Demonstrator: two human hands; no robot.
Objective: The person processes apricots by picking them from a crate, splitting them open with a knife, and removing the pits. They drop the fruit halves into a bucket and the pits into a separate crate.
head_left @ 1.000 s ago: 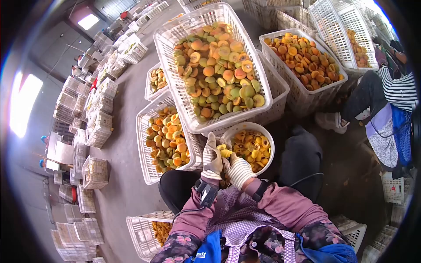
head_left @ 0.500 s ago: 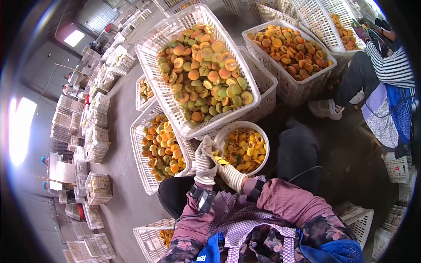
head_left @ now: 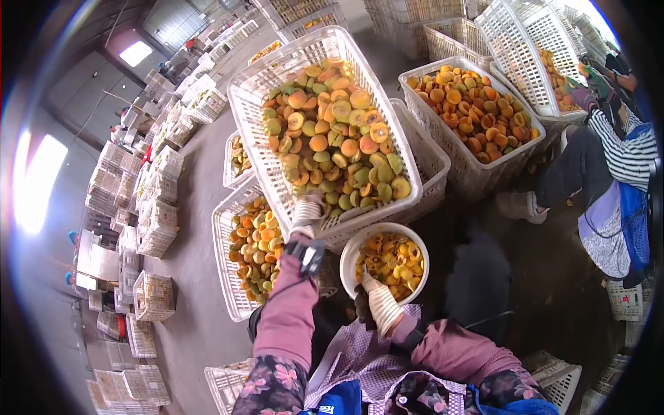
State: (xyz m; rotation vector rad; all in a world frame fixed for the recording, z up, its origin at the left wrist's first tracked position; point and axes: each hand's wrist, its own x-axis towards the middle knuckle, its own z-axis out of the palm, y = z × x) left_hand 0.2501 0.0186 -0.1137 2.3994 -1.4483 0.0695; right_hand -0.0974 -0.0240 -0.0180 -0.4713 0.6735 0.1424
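Observation:
My left hand (head_left: 310, 209), in a striped white glove, reaches over the near edge of the large white crate (head_left: 275, 197). Its fingers are blurred against the halved stone fruit (head_left: 335, 142), green and orange, apricots or peaches by their look. My right hand (head_left: 379, 303), also gloved, is at the near rim of a round white bucket (head_left: 424, 273). Its fingers are curled, and what they hold, if anything, is hidden. Inside the bucket lie yellow fruit pieces (head_left: 398, 263), some with dark centres.
Left of the bucket stands a crate (head_left: 223, 259) of fruit halves. Another full crate (head_left: 456, 155) is at the upper right. A co-worker in a striped sleeve (head_left: 626, 155) sits at the right. Stacked crates (head_left: 155, 228) line the floor at the left.
My hands were together beside the bucket with a yellow-green piece between them. The left has moved up to the large crate; the right has moved down at the bucket's rim. The piece is no longer visible there.

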